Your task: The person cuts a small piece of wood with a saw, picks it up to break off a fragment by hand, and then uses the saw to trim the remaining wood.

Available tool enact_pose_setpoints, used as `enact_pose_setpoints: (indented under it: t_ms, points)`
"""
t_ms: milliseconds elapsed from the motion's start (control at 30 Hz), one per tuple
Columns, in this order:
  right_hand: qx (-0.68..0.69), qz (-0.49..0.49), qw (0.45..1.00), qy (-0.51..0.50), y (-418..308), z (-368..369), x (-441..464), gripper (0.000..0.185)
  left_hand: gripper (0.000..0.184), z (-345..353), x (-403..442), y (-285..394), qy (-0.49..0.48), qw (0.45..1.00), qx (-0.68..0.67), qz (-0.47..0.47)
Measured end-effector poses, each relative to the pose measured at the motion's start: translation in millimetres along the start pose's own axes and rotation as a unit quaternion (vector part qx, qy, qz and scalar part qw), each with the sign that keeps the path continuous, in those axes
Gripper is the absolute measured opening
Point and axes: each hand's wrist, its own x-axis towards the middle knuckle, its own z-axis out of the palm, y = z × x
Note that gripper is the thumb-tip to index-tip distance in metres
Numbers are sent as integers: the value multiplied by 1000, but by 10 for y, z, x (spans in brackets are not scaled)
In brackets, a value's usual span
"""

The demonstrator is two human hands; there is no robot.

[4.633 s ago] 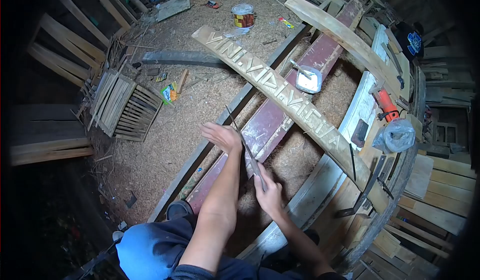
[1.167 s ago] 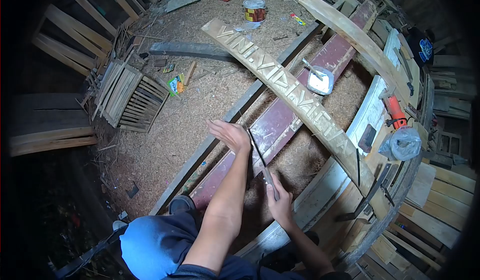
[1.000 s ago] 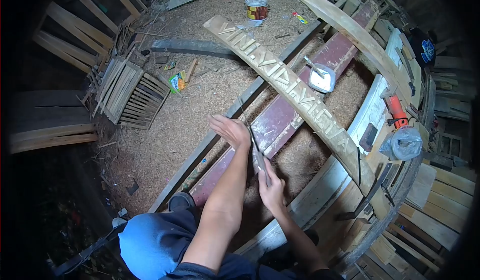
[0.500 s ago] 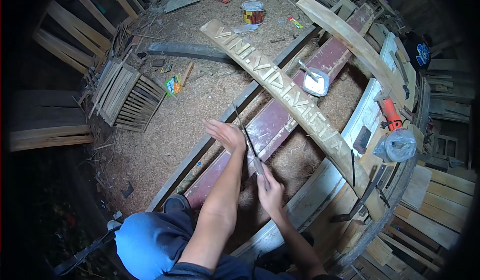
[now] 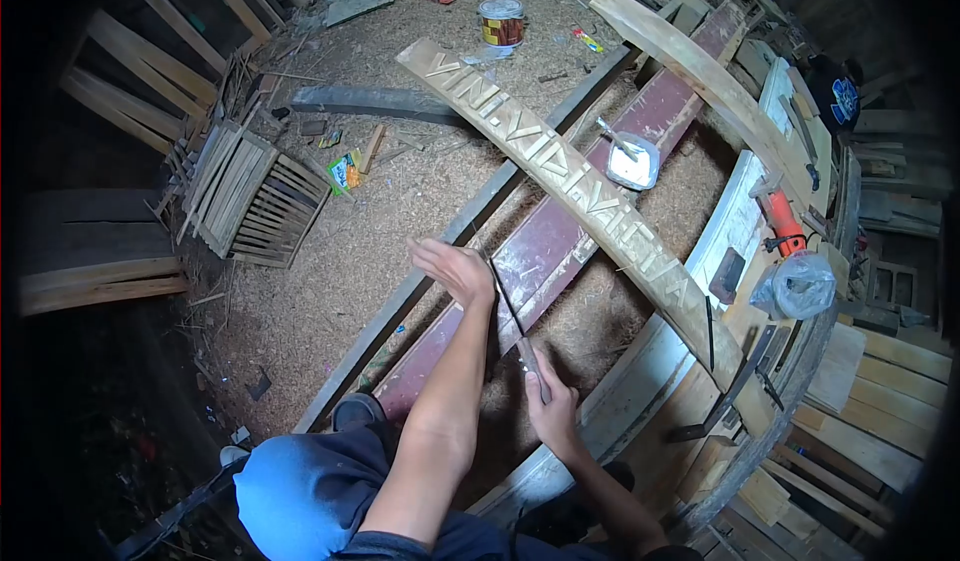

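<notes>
My right hand (image 5: 553, 401) grips the wooden handle of a long, thin-bladed hand saw (image 5: 512, 306), seen nearly edge-on. Its dark blade slants up and left across the maroon plank (image 5: 540, 261), passing close beside my left hand. My left hand (image 5: 455, 273) is bent at the wrist, its fingers stretched out to the left near the dark narrow beam (image 5: 400, 306). What lies beneath the palm is hidden. Ahead, a long board with raised wooden letters (image 5: 550, 156) rests across the plank and the beam.
A tub of white paste (image 5: 632, 164) with a stick in it stands on the plank. To the right are an orange power tool (image 5: 782, 223), a clear plastic bag (image 5: 803, 286) and a metal square (image 5: 725, 391). A can (image 5: 502, 23) and a slatted wooden piece (image 5: 262, 196) sit on the shavings-strewn floor.
My right hand has drawn the saw back toward me, down and slightly right, so the blade no longer reaches far past my left hand. My left hand has stayed almost still.
</notes>
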Motion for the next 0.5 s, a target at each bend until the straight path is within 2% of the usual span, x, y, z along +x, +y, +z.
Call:
enact_pose_setpoints:
  t_ms: [100,133,200,267,333,400,500]
  points:
    - [3,-6,1000,30,-120,215,370,44,47,124,-18,-108,46,998,35,3]
    - [3,39,999,10,-127,266,367,44,46,118,-16,-114,58,997,22,37]
    - [24,32,999,10,-49,199,255,44,45,77,17,-57,80,994,7,68]
    - [33,-64,996,48,63,169,297,46,44,-10,-36,-9,30,998,23,43]
    - [15,-53,997,51,6,218,304,46,42,26,-6,-14,58,996,29,61]
    - [33,31,998,39,-50,278,281,46,44,43,2,-35,12,1000,14,17]
    - [2,36,999,35,-93,180,85,44,46,60,22,-49,-1,1000,26,0]
